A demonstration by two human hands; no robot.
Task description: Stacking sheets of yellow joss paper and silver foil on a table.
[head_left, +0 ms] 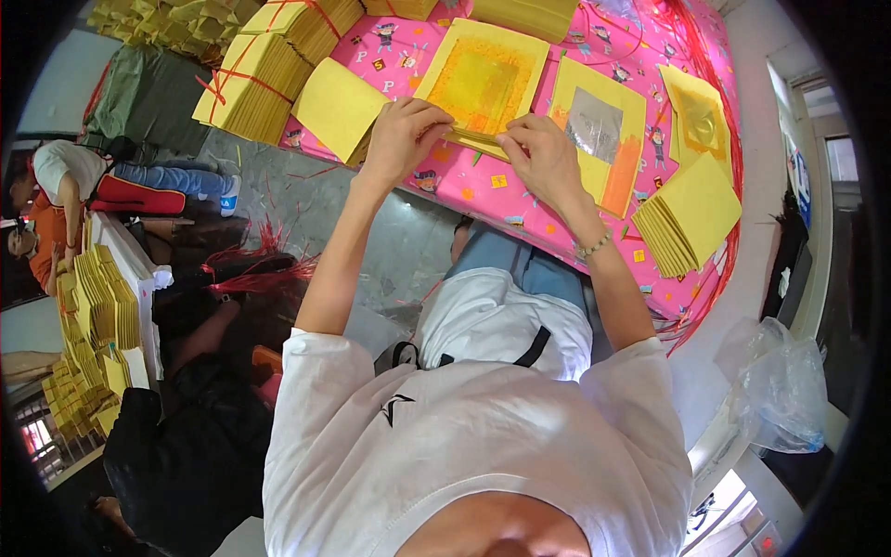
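A pad of plain yellow paper lies left of the left hand, whose fingertips pinch the near edge of a rectangular yellow paper stack with an orange-bordered panel; the stack extends beyond the grip. The right hand pinches that edge farther right.

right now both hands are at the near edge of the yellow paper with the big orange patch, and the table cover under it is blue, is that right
Not quite: the table cover is pink with small printed figures, not blue, as the head view shows. The left hand and right hand are indeed at the near edge of the orange-patched yellow paper.
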